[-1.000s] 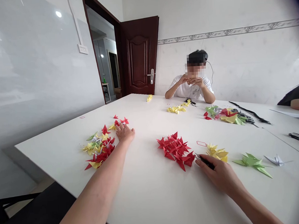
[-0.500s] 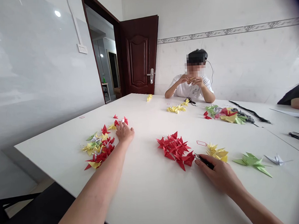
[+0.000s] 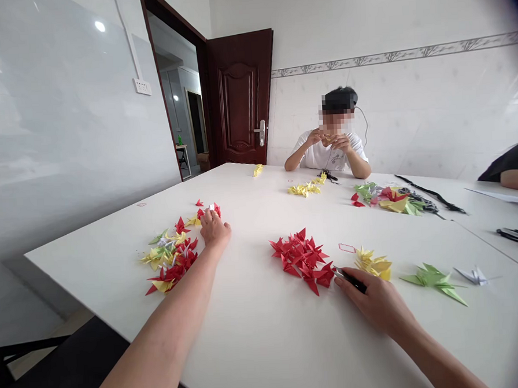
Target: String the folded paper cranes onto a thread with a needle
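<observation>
My left hand [image 3: 216,230] reaches to the far end of a mixed pile of folded paper cranes [image 3: 173,255] in red, yellow, green and white. Its fingers are bent down against a red crane [image 3: 217,209] and a small white piece [image 3: 211,207]; the fingertips are partly hidden, so what they grip is unclear. In my right hand [image 3: 379,297] is a slim black tool with a metal tip [image 3: 354,283], exact kind unclear. That tip lies at the right edge of a heap of red paper cranes [image 3: 301,258]. Yellow cranes [image 3: 374,264] sit just behind the right hand.
Green [image 3: 435,280] and white [image 3: 476,275] cranes lie at the right. Farther back are yellow cranes [image 3: 304,190], a mixed pile with cords [image 3: 392,197] and a black strap [image 3: 430,193]. A person [image 3: 330,150] sits opposite, both hands raised; another person's arm [image 3: 516,179] rests at far right.
The view has shifted very slightly, moving the scene a little to the left. Both hands keep practically the same places and grips.
</observation>
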Demonstrator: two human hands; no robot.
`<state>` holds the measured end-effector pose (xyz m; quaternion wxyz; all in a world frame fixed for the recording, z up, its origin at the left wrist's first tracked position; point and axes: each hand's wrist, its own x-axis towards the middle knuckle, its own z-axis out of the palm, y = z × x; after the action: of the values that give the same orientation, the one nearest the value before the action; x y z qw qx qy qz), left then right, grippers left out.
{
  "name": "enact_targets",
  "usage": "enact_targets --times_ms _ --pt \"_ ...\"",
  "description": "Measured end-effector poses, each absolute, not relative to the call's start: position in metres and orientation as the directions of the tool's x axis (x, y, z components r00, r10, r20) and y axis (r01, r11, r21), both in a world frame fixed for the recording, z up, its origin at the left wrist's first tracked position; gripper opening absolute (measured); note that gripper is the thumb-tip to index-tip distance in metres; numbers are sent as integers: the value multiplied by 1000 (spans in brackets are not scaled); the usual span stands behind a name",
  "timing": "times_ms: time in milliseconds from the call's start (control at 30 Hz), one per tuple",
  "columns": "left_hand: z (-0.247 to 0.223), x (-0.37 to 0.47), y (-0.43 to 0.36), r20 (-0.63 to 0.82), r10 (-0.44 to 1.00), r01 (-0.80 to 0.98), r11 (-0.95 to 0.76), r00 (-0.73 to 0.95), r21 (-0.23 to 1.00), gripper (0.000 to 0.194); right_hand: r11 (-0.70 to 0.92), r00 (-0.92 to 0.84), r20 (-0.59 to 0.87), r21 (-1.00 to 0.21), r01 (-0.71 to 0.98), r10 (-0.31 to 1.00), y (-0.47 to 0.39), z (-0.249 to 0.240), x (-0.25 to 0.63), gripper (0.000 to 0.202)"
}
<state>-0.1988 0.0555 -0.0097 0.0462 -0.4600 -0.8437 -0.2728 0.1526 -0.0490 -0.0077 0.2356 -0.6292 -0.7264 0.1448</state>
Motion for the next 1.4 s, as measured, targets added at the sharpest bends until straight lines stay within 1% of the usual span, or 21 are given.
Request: enact_targets --times_ms 233,400,467,567,633,700,767,800,867,900,933,1033,1100,1200,1300,1367,1400 --pt "-11 -199 56 365 745 810 394 -558 435 63 182 -109 170 -509 841 979 -47 -9 153 38" --pt "-10 -198 54 445 733 838 321 -515 440 60 177 -108 166 -494 851 980 -48 -8 152 39" --pt "-9 -199 54 516 726 873 247 -454 421 58 170 -104 157 -504 847 982 -49 -7 151 40" --pt "-6 -194 49 640 682 913 104 -354 395 56 167 -92 161 -554 816 983 -50 -5 149 42" --pt "-1 -179 41 711 638 923 2 -296 384 56 174 -54 214 -598 783 975 -50 -4 148 43" --pt "4 -153 25 793 577 928 -151 -197 341 58 178 23 286 -655 734 958 -50 -3 147 48" --pt "7 -118 2 879 477 897 -382 -14 221 61 195 106 341 -736 649 934 -52 0 145 51" --pt "8 -100 -11 899 422 852 -507 112 132 64 218 132 356 -783 583 925 -53 1 144 51" --pt "7 -67 -36 883 307 689 -724 355 -26 70 277 145 360 -873 402 922 -58 4 143 50" --pt "5 -55 -47 858 257 607 -791 446 -78 71 295 132 343 -910 291 930 -60 6 142 49" --pt "4 -46 -56 834 228 547 -831 503 -103 72 292 108 312 -941 172 944 -63 7 140 49" --pt "-1 -35 -70 783 214 464 -880 584 -106 69 164 16 163 -974 -154 986 -69 11 135 49" --pt "-2 -36 -72 743 226 441 -891 630 -103 67 68 -38 81 -957 -282 996 -71 13 132 46" --pt "-1 -39 -73 681 247 427 -898 689 -107 66 17 -106 58 -933 -358 993 -71 15 132 37" --pt "2 -40 -73 656 265 412 -908 706 -76 65 2 -146 62 -924 -383 987 -70 15 135 34" --pt "4 -40 -74 678 280 384 -924 680 -3 61 2 -127 53 -928 -373 990 -69 14 136 32" --pt "5 -41 -74 699 310 374 -925 644 66 58 9 -104 50 -933 -361 993 -68 14 135 33"
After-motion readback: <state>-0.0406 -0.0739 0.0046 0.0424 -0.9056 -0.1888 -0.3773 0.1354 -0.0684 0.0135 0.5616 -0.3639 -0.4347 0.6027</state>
